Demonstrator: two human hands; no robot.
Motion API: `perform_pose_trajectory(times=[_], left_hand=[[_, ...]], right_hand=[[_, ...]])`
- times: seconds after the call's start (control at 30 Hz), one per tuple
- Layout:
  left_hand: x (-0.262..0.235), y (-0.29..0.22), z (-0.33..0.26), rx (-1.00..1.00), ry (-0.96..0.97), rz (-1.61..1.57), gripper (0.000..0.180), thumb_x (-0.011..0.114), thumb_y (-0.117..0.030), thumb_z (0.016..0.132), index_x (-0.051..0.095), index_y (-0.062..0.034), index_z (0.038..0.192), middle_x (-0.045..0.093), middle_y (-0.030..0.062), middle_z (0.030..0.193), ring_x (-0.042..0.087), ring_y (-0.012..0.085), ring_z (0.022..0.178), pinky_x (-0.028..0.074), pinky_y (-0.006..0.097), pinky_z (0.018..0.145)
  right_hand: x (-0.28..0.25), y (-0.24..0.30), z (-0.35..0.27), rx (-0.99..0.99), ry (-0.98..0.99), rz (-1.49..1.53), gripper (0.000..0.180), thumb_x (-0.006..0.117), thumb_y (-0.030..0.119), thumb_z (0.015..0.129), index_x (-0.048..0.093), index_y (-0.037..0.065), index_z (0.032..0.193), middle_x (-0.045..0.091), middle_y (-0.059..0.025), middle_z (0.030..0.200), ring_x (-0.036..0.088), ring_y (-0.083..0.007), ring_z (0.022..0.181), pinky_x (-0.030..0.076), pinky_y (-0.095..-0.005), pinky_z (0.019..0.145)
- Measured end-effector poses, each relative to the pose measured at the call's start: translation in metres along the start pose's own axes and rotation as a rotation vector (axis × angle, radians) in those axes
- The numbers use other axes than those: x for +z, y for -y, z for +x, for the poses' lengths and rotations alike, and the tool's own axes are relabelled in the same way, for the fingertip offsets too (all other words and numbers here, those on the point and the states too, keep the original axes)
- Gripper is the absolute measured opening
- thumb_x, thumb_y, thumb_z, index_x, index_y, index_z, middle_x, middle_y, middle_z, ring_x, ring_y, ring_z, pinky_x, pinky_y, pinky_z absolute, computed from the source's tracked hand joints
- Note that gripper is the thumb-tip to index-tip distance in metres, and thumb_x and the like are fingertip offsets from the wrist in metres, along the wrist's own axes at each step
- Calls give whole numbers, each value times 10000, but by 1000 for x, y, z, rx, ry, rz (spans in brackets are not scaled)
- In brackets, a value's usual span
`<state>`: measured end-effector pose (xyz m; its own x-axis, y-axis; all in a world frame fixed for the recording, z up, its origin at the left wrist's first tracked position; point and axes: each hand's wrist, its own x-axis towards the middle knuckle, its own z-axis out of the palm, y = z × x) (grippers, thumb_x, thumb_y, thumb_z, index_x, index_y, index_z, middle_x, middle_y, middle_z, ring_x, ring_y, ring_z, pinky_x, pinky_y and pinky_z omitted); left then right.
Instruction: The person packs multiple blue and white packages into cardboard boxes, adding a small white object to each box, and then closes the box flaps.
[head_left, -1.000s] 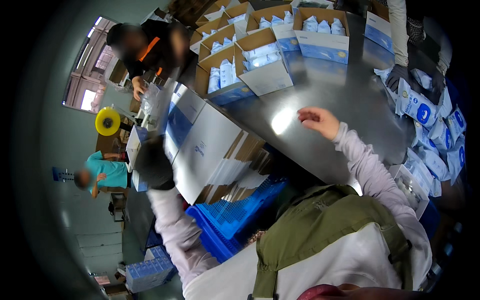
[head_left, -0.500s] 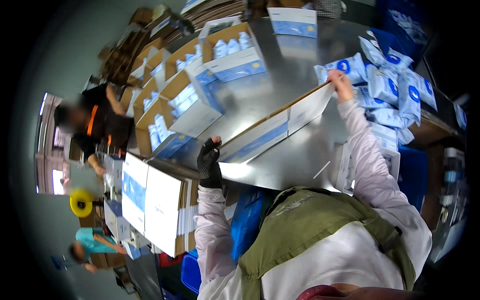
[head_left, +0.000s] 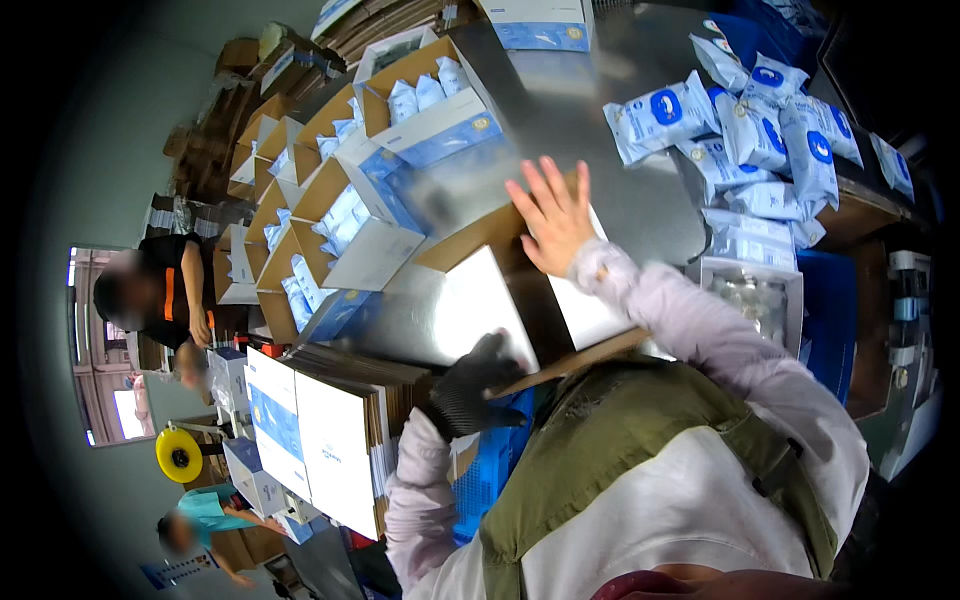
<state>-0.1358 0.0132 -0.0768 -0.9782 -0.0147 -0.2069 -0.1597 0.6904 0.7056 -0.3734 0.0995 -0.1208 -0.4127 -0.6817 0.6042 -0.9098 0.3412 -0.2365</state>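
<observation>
A cardboard box (head_left: 478, 305), white outside and brown inside, stands partly unfolded on the metal table in front of me, two white flaps folded inward. My left hand (head_left: 475, 385), in a dark fingerless-looking glove, is closed at its near left edge, the fingers over a white flap and the thumb below. My right hand (head_left: 556, 218) is bare, its fingers spread flat over the box's far right side; whether the palm presses on it I cannot tell. To the left rests a stack of flat cartons (head_left: 325, 430), white and blue.
Open boxes (head_left: 440, 125) holding pale blue packs line the table's (head_left: 430, 325) left side. A pile of soft blue-and-white packs (head_left: 755, 135) lies at the right, above a small white box (head_left: 780, 290). Another white-blue box (head_left: 540, 30) is at the back. Two people (head_left: 150, 290) work at the left.
The flat carton has been opened out into a box shape and drawn nearer. My right hand has let go of its far end and moved left. My left hand has moved right and down.
</observation>
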Motion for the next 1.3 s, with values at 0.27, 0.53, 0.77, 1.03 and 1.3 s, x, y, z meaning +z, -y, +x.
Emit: perform_pose_trajectory(times=[0.27,0.53,0.77,1.03,1.3], left_hand=[[34,118,32,-255,-470,-800,556,630,-174,774,392,-7,1248,528,170,1120,536,249,1007,437,343,869],[64,163,55,119,-678,-370,387,543,-95,831,455,-5,1196,554,146,1101,561,233,980,459,310,825],[53,19,61,316,-57,555,187,517,-314,831,660,-196,851,606,110,693,594,256,627,459,380,569],[35,150,89,-253,-686,646,735,579,-334,774,228,-88,1370,269,220,1370,305,365,1244,293,443,967],[-31,129,119,-800,-409,380,241,564,-235,768,552,-96,965,613,201,849,576,396,814,453,472,692]], right_hand=[[-47,15,-22,-135,743,239,698,629,422,699,400,22,1223,378,-188,1259,298,-333,1232,141,-507,1041],[-82,-69,-135,190,571,366,704,590,246,744,272,37,1336,274,-202,1371,229,-337,1286,175,-444,1056],[-76,-96,-88,1025,518,1028,604,556,251,755,381,31,1289,476,-171,1238,459,-304,1126,411,-351,892],[20,-99,-179,1298,317,1798,489,716,190,677,544,21,1103,613,-92,1015,568,-241,967,477,-351,764],[54,-193,-19,659,558,272,663,692,359,653,472,6,1169,527,-219,1118,496,-356,1051,382,-405,909]])
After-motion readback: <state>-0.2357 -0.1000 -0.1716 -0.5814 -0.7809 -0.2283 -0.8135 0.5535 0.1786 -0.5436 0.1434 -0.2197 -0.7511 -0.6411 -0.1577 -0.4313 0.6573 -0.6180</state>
